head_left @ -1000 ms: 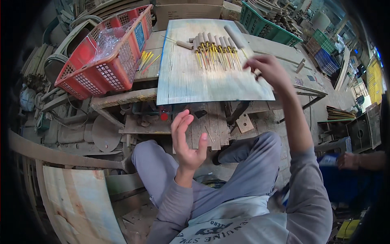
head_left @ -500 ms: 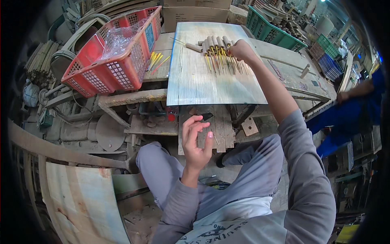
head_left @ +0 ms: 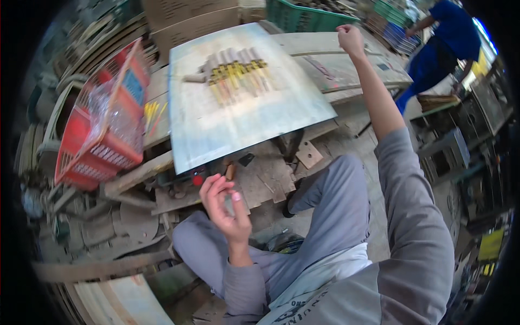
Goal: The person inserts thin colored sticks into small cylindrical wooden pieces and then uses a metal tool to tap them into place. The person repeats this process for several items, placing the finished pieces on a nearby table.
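Note:
On a pale, bluish-edged board (head_left: pixel 238 130) lies a row of slim tools (head_left: pixel 235 73) with pale cylindrical handles, dark and yellow collars and thin yellowish shafts. Motion blur keeps me from telling their exact kind. Left of the row, a single pale handle (head_left: pixel 195 78) lies crosswise. My right hand (head_left: pixel 351 40) is stretched out past the board's right side, above the wooden table, its fingers closed; whatever they may hold is hidden. Above my lap, in front of the board's near edge, my left hand (head_left: pixel 226 211) is raised with fingers loosely bent, apart and empty.
A red plastic crate (head_left: pixel 105 127) with clear wrapping stands left of the board, yellow and red sticks (head_left: pixel 153 116) beside it. Cardboard boxes (head_left: pixel 195 30) and a green crate (head_left: pixel 309 19) stand behind. A person in blue (head_left: pixel 452 38) is at the far right.
My right hand has left the right end of the tool row and moved right, past the board. The whole view has turned and shifted; my left hand keeps its bent, empty pose.

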The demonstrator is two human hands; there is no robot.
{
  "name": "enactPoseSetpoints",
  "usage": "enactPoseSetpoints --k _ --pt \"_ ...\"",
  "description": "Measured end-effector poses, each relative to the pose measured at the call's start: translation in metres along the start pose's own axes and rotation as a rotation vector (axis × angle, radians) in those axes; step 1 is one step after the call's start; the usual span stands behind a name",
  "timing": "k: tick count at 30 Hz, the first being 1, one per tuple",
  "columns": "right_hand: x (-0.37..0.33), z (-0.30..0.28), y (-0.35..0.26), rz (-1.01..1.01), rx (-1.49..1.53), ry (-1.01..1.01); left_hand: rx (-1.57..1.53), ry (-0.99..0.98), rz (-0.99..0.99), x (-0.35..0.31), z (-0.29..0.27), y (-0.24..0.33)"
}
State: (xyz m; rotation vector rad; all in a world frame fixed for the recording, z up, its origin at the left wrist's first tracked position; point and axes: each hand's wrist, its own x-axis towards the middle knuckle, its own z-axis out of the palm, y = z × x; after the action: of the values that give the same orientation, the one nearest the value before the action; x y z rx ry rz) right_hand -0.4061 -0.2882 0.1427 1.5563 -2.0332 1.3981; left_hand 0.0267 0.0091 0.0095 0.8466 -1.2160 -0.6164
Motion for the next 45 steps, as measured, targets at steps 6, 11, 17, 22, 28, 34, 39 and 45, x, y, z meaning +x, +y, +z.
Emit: enactPoseSetpoints --k 6,11,17,22,28,34,39,45 --pt "0.016 -0.044 0.115 -0.217 -0.599 -0.187 -0.104 -0.095 -0.179 -0.002 0.012 -0.004" --pt "0.012 -0.057 0.129 -0.177 -0.496 -0.235 -0.092 -0.17 -0.128 -0.001 0.029 -0.009" --pt "-0.029 -0.122 0.029 -0.176 0.075 -0.022 -0.129 -0.185 -0.08 -0.005 0.035 -0.005" --pt "-0.13 -0.154 -0.113 -0.129 0.525 -0.765 -0.153 -0.218 -0.213 -0.008 0.02 -0.012" --pt "-0.237 -0.126 -0.211 -0.485 0.528 -1.292 -0.689 -0.311 -0.526 0.002 0.03 0.013" --pt "-0.252 -0.044 -0.285 -0.997 0.599 -1.419 -0.714 -0.121 -0.626 0.005 -0.016 0.005" --pt "-0.222 0.111 -0.337 -0.95 0.216 -0.981 -0.687 0.007 -0.473 0.012 -0.052 -0.009" --pt "-0.2 0.24 -0.338 -0.75 0.246 -0.918 -0.577 0.066 -0.508 0.018 -0.072 -0.011"
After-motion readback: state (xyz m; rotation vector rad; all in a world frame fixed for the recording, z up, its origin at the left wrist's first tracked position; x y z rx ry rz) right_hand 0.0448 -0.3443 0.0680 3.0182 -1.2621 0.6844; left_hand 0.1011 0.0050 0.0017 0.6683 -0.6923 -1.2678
